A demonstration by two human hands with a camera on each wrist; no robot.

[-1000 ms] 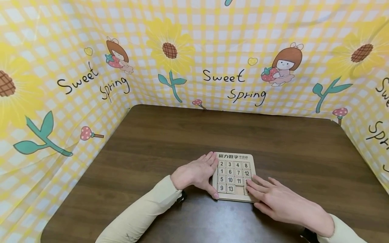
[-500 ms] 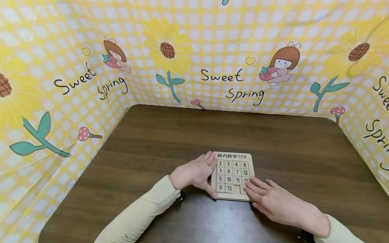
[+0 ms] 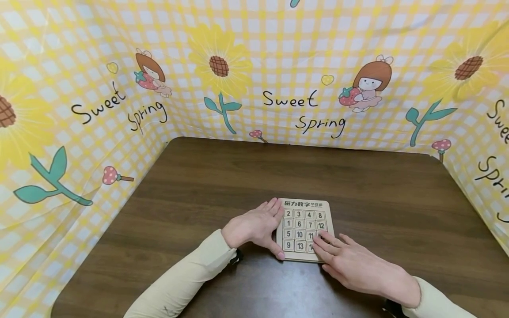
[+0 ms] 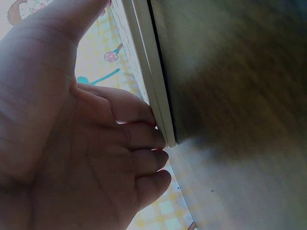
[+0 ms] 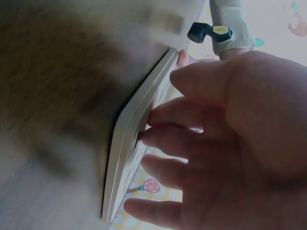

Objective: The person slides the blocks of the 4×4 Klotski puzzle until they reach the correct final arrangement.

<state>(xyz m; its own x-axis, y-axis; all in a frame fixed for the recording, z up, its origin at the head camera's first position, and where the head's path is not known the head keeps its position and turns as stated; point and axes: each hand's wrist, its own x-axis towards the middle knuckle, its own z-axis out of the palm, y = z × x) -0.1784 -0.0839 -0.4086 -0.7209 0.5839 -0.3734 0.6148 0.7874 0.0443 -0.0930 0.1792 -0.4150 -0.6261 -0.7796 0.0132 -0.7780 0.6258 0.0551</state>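
A wooden number sliding puzzle (image 3: 304, 207) lies flat on the brown table. Along its left side rests my left hand (image 3: 254, 227), the fingertips at the far left corner and the thumb at the near left corner. The left wrist view shows these fingers (image 4: 144, 136) against the board's edge (image 4: 156, 86). My right hand (image 3: 354, 265) lies over the lower right of the puzzle, extended fingers touching the number tiles. Tile 14 (image 3: 311, 247) is partly under a fingertip, beside tile 13 (image 3: 300, 246). The bottom right slot is hidden by the fingers.
The dark wood-grain table (image 3: 222, 176) surrounds the puzzle on all sides. A yellow checked cloth (image 3: 294, 53) with printed flowers hangs round the table's back and both sides. A dark device (image 5: 208, 31) is strapped at the left sleeve.
My right hand has slid left over the puzzle, moving tile 14 left into the gap next to 13. My left hand stays at the board's left side. The whole view shifted slightly.
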